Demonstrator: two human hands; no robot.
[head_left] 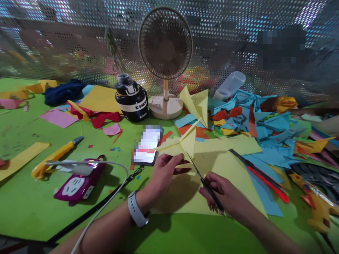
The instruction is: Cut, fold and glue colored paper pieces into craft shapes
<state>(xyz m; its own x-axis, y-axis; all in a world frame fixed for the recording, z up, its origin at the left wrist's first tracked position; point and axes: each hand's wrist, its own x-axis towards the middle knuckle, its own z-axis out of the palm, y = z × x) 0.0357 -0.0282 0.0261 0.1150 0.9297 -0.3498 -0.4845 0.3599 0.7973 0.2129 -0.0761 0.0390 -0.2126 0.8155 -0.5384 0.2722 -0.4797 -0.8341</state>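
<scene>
Between the thumb and fingers of my left hand (166,171) is a folded piece of pale yellow paper (182,141), pointed at several corners. My right hand (217,190) grips a pair of dark scissors (202,179), their blades reaching up to the lower edge of the folded paper. Whether the blades touch the paper I cannot tell. Beneath both hands lies a large pale yellow sheet (185,201). A phone (147,145) with a lit screen rests just beyond my left hand.
A fan (166,42) and a black bottle (131,102) stand at the back. Blue paper pieces (265,116) are heaped on the right, near a red-and-black cutter (268,183) and yellow glue gun (315,201). Leftward lie a yellow utility knife (57,157) and purple power strip (79,185).
</scene>
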